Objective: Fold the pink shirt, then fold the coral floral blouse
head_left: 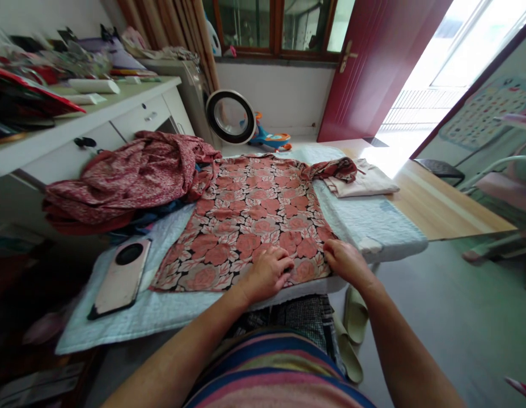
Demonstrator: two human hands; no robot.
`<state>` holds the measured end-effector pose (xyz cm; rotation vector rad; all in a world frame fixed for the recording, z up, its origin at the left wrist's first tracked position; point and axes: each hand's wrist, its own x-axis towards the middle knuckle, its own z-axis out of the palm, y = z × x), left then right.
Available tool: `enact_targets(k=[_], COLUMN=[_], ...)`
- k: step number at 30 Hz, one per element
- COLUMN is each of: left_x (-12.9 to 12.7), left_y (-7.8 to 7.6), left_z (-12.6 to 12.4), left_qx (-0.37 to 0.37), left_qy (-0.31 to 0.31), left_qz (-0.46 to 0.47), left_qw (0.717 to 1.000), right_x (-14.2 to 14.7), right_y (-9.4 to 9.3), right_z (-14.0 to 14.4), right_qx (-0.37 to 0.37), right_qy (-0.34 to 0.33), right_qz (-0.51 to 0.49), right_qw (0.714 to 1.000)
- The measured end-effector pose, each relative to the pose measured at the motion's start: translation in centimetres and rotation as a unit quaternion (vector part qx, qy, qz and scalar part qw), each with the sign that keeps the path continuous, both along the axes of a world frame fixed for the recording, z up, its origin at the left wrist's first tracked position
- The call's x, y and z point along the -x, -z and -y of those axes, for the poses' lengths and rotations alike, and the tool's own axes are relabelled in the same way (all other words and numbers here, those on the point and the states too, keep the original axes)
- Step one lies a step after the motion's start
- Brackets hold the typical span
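A rose-patterned shirt [250, 221] in red, grey and black lies spread over a pale blue quilted pad, with one sleeve [333, 168] stretched out to the far right. My left hand [271, 271] rests on the shirt near its front edge, palm down, fingers slightly bent. At the right edge of the shirt, my right hand [344, 259] has its fingers closed on the cloth; the fingertips are partly hidden. Beyond the sleeve sits a folded cream garment [365, 180]. To the left lies a heap of red patterned clothing [135, 175].
A phone [122, 277] lies on the quilted pad [178, 317] at left. A white cabinet [131, 119] loaded with items stands at far left. Behind are a round ring-shaped object [230, 116], a blue toy [271, 139] and an open red door [365, 73]. Slippers [354, 317] are on the floor.
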<state>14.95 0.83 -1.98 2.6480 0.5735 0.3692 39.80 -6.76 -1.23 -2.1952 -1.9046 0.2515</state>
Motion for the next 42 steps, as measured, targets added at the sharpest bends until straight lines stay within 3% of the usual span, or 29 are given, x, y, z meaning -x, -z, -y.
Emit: enact_targets(k=[3, 6, 9, 11, 15, 20, 23, 28, 34, 39, 42], left_x=[0.3, 0.9, 1.5, 1.9, 2.3, 2.3, 2.3, 2.4, 2.4, 2.4, 2.5], left_y=[-0.6, -0.5, 0.5, 1.5, 2.9, 3.0, 3.0, 3.4, 3.2, 3.0, 3.4], left_z=[-1.9, -4.6, -6.6, -7.1, -6.9, -6.8, -6.8, -6.7, -6.7, -6.6, -6.6], left_qx=[-0.003, -0.062, -0.105, -0.108, -0.101, -0.093, -0.090, -0.099, -0.105, -0.098, -0.100], left_qy=[-0.005, -0.093, -0.179, -0.202, -0.210, -0.213, -0.210, -0.204, -0.206, -0.205, -0.206], left_qz=[-0.001, -0.020, -0.070, -0.100, -0.114, -0.114, -0.110, -0.094, -0.089, -0.095, -0.083], left_qw=[1.000, 0.994, 0.976, 0.968, 0.966, 0.966, 0.967, 0.970, 0.969, 0.969, 0.970], right_x=[1.6, 4.2, 6.0, 6.1, 4.3, 3.4, 5.2, 7.5, 4.1, 0.5, 0.6], right_y=[-0.7, -0.3, 0.9, 1.8, 2.0, 0.1, -0.1, 2.1, 3.2, 2.7, 1.9], right_z=[-2.1, -4.7, -6.3, -6.3, -5.5, -7.1, -9.7, -12.8, -12.2, -12.4, -13.9], right_qx=[-0.034, -0.088, -0.116, -0.118, -0.108, -0.069, -0.085, -0.084, -0.068, -0.075, -0.088], right_qy=[-0.027, -0.079, -0.096, -0.099, -0.091, -0.028, -0.074, -0.127, -0.090, -0.027, 0.027], right_qz=[-0.007, -0.028, -0.031, -0.022, -0.014, 0.024, 0.002, -0.014, 0.036, 0.063, 0.067], right_qw=[0.999, 0.993, 0.988, 0.988, 0.990, 0.997, 0.994, 0.988, 0.993, 0.995, 0.993])
